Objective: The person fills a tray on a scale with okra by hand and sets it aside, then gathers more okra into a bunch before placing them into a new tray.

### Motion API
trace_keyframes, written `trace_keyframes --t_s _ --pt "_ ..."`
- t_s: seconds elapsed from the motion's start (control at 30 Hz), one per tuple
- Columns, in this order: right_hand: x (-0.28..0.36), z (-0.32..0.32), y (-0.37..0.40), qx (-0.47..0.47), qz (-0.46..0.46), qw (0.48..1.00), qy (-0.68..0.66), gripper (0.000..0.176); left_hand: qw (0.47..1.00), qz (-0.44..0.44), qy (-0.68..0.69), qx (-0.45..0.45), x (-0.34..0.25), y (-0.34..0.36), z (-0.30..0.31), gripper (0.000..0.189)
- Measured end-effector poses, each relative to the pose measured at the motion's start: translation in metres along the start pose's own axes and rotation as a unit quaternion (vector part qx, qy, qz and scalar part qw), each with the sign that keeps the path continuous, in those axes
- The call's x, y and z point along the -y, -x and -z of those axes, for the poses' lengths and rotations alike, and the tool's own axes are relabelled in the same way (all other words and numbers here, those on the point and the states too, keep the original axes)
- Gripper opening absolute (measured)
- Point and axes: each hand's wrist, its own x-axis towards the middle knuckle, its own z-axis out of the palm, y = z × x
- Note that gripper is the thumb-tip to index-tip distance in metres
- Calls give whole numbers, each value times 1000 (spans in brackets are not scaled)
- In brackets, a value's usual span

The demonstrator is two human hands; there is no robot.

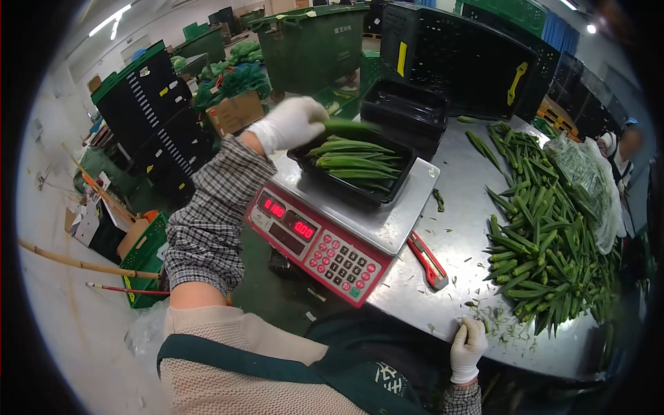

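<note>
Above the tray (333,181), our left hand (290,123) pinched an okra pod (349,126) lying along it; our farther right hand (467,349) seemed loosely curled.

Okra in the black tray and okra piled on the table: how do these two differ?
The tray okra is a small batch; the table okra is a far larger heap. The tray okra lies roughly parallel, on the scale; the table okra points many ways. The left hand holds a pod above the tray okra; the right hand rests near the table okra. Both are green pods.
</note>
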Motion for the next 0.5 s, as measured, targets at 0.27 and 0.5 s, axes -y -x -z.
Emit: trace_keyframes --t_s 0.27,0.5 --pt "2 -1 -2 -7 6 1000 -2 17 814 117 537 -186 25 17 30 27" --pt "9 17 -21 58 -298 910 -282 18 646 92 719 -239 45 37 40 27"
